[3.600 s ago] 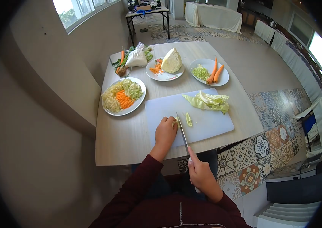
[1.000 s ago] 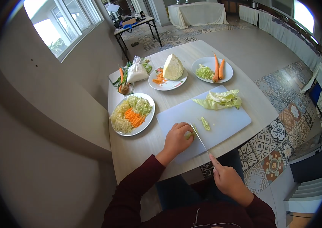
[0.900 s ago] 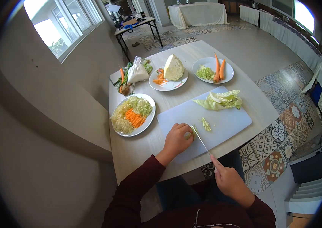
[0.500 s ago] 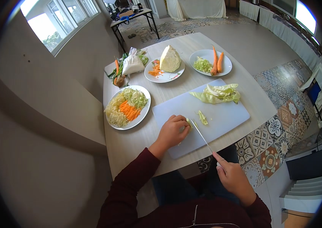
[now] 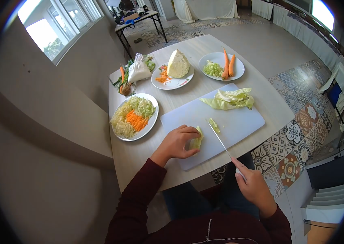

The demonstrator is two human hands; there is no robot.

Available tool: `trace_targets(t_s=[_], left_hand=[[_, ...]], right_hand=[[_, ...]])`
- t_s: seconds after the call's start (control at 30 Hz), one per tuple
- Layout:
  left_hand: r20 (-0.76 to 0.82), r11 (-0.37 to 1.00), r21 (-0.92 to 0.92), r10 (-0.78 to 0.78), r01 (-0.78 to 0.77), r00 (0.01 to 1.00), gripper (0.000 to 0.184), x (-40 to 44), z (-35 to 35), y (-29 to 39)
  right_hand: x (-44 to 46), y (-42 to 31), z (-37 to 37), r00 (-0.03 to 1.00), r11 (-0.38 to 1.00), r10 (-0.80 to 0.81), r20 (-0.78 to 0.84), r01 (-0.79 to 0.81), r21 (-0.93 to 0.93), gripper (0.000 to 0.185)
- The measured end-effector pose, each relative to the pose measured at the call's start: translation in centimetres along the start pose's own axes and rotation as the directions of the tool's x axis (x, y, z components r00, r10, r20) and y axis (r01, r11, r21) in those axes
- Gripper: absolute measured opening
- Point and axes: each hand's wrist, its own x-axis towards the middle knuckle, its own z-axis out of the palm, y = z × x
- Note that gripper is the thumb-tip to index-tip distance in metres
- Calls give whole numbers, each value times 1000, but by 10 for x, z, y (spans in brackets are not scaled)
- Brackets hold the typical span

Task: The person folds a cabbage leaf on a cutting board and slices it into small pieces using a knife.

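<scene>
My left hand (image 5: 180, 141) has its thumb and fingers curled round a piece of cabbage leaf (image 5: 198, 139) on the white cutting board (image 5: 184, 116). My right hand (image 5: 254, 185) is closed on the pale handle of a knife (image 5: 219, 140). Its blade slants across the board, the tip beside a small cut strip of cabbage (image 5: 214, 125). This strip lies to the right of the held piece, with a gap between them. Larger cabbage leaves (image 5: 231, 100) rest in a pile at the far right of the board.
Left of the board stands a plate (image 5: 154, 118) of shredded cabbage and carrot. Behind are a plate (image 5: 171, 86) with a cabbage wedge and carrot shreds, and a plate (image 5: 239, 65) with two carrots and chopped greens. A white plastic bag (image 5: 138, 71) lies among vegetables at the back left.
My left hand has opened wider round the cabbage piece, showing more of it. The knife has moved right, away from that hand, and its tip is now at the cut strip.
</scene>
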Motion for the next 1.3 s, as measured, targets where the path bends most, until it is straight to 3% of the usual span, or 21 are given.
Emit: trace_targets(t_s=[0.23, 0.33, 0.87, 1.13, 1.3], left_hand=[[-21, 999, 47, -3, 4, 1000, 44, 2, 0, 3], [-27, 998, 67, 5, -3, 1000, 43, 1, 0, 5], [-111, 991, 124, 68, -54, 992, 42, 4, 6, 7], [-101, 989, 146, -3, 18, 995, 43, 3, 5, 11], [-118, 990, 136, -14, 30, 993, 47, 4, 8, 11]], right_hand=[[1, -8, 2, 997, 992, -62, 37, 58, 111, 50], [4, -15, 4, 996, 993, -2, 92, -9, 115, 50], [10, -11, 29, 993, 998, -38, 109, 31, 61, 49], [14, -11, 20, 999, 991, -38, 4, 37, 130, 50], [13, -14, 21, 998, 987, -17, 66, 6, 163, 49]])
